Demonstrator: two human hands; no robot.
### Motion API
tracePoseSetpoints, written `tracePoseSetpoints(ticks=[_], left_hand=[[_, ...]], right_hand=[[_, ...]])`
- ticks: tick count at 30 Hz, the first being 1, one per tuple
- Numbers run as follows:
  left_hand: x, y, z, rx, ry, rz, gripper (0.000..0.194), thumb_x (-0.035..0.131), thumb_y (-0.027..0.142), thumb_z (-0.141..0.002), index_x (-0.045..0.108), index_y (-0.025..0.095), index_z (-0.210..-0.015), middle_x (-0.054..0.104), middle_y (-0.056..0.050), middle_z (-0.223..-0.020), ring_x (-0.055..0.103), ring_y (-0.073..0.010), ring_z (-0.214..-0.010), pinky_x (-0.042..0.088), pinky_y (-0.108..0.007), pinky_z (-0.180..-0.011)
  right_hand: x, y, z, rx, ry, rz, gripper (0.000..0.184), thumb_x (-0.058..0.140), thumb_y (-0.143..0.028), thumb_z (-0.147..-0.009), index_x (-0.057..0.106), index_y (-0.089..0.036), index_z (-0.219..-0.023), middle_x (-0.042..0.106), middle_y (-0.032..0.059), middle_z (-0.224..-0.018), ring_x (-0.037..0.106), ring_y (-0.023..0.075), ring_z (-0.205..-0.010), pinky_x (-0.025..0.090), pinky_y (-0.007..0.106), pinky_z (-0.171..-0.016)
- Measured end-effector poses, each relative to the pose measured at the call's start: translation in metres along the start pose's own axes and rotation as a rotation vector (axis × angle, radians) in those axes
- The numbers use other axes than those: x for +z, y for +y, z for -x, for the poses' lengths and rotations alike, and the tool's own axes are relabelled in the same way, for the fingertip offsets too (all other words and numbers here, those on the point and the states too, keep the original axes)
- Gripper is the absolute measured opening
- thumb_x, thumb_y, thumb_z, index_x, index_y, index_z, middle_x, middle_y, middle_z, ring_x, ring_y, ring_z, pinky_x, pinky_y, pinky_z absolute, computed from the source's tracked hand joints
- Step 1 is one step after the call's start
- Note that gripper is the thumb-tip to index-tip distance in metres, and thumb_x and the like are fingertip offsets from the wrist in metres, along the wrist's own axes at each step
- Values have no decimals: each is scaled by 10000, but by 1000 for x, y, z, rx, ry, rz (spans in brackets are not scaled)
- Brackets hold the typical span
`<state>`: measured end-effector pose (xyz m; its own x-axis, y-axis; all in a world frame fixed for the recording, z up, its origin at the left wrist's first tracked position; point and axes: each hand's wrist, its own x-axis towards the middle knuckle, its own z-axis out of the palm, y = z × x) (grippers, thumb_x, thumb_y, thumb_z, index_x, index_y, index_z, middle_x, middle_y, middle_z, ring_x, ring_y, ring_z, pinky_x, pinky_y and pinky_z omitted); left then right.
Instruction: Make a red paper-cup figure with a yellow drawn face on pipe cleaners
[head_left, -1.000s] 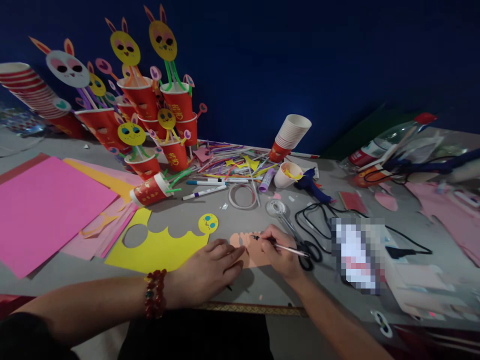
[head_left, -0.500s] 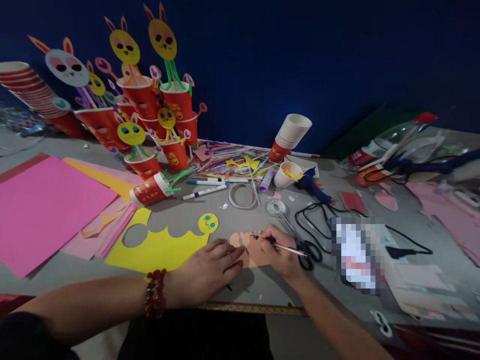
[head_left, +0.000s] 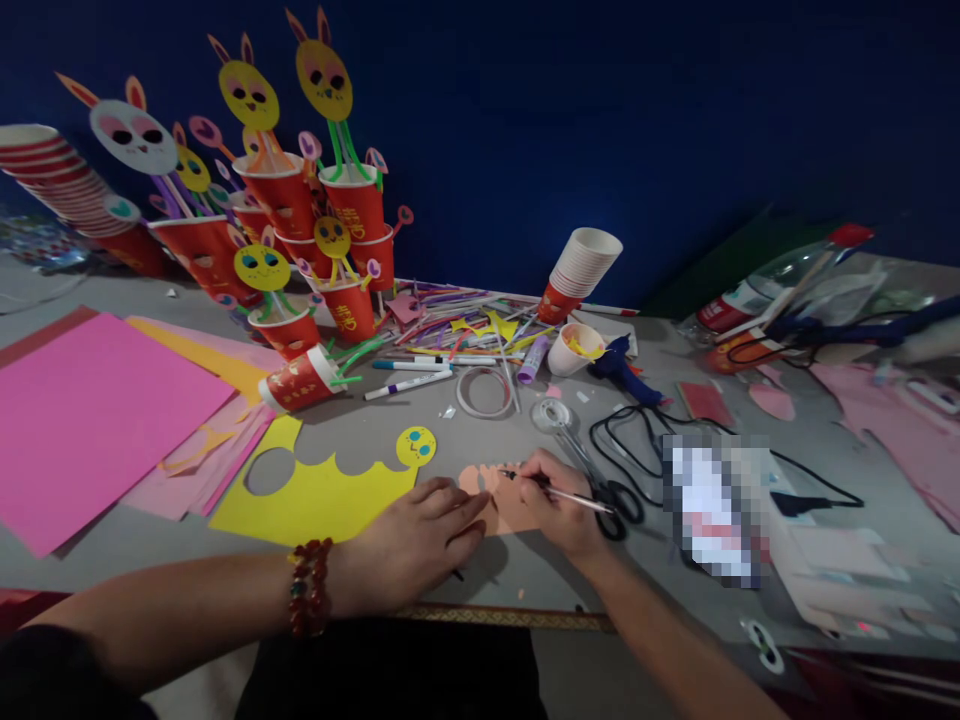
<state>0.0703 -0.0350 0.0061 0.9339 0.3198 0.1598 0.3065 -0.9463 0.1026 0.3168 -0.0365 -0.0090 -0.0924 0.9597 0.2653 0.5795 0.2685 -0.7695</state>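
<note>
My right hand (head_left: 564,510) pinches a slim pen (head_left: 576,496), its tip down on a piece of peach-orange paper (head_left: 514,515). Small dark marks show on the paper beside the tip. Fingers stretched flat, my left hand (head_left: 420,540) rests at the paper's left side, touching it. Part of a dark thin object pokes out beneath that hand. To its left lies a yellow sheet (head_left: 322,505) with round cutouts. A yellow paper disc (head_left: 415,447) with a drawn face sits at the sheet's upper right corner. Black-handled scissors (head_left: 626,505) lie just right of my right hand.
Red cups (head_left: 351,310) with paper animal faces stand at the back left. Pink sheets (head_left: 112,420) cover the left side. Markers (head_left: 409,385), a tape roll (head_left: 485,392), a glue gun (head_left: 626,370), a cable (head_left: 600,435) and a cup stack (head_left: 581,270) lie beyond my hands.
</note>
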Motion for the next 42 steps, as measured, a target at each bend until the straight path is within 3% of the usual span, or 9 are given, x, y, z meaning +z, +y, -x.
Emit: tracePoseSetpoints(ticks=[42], left_hand=[[0,-1,0,1,-19,15,339,550,285,-971,573,145,-1279,504,-124,-1495,515,-275,-1238,358,-434,-1096]], right_hand=[[-3,-6,0,-38,-7,-8,209,477,-167,-807,444,-229,-610,434,-55,-524,420,123,-496,314,255,-506]])
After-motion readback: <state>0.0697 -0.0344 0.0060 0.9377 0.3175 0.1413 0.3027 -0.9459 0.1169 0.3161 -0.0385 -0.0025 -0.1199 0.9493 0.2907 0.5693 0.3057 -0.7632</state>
